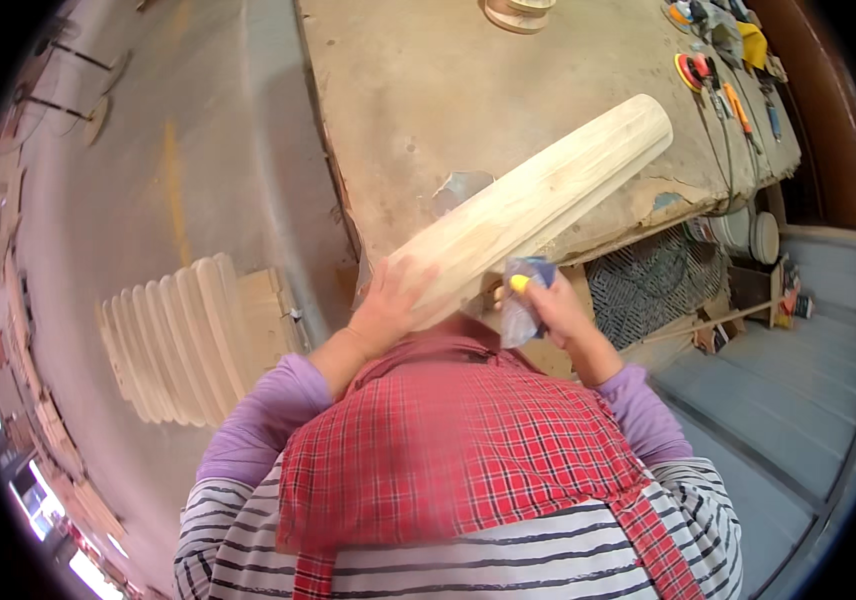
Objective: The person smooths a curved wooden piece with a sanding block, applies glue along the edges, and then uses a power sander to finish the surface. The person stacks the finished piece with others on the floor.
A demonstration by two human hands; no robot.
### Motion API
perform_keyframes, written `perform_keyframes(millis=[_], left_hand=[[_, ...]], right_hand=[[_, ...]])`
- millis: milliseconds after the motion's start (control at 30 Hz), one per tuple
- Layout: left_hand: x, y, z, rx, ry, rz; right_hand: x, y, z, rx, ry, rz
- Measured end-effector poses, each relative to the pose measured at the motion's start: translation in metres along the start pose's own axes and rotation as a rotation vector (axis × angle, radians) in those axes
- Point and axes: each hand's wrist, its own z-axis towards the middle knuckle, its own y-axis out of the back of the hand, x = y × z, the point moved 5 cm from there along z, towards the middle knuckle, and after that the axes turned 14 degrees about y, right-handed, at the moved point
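Note:
A long pale wooden board (pixel 548 190) with rounded ends lies slantwise over the near edge of the workbench, its near end close to my apron. My left hand (pixel 393 295) rests flat on that near end, fingers spread on the wood. Beside the board's right edge, my right hand (pixel 563 312) is closed on a bent blue-grey sheet of sandpaper (pixel 520 325). Something yellow covers a fingertip of the right hand. Whether the sandpaper touches the board's edge I cannot tell.
The worn workbench (pixel 398 110) carries round wooden pieces (pixel 518 14) at its far side. Toward the right lie a red-and-yellow disc sander (pixel 690 72), cords and other tools. Several rounded boards (pixel 168 340) stand in a row at the left. Dark ribbed matting (pixel 658 285) shows under the bench.

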Motion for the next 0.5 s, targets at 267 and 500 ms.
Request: perform_keyframes(millis=[267,500], left_hand=[[0.008,0.023,-0.003,0.112,0.236,-0.159],[0.036,0.04,0.002,-0.071,0.784,-0.477]], right_hand=[[0.118,0.087,0.039,-0.011,0.713,-0.775],[0.167,0.064,0.095,0.143,1.375,-1.892]])
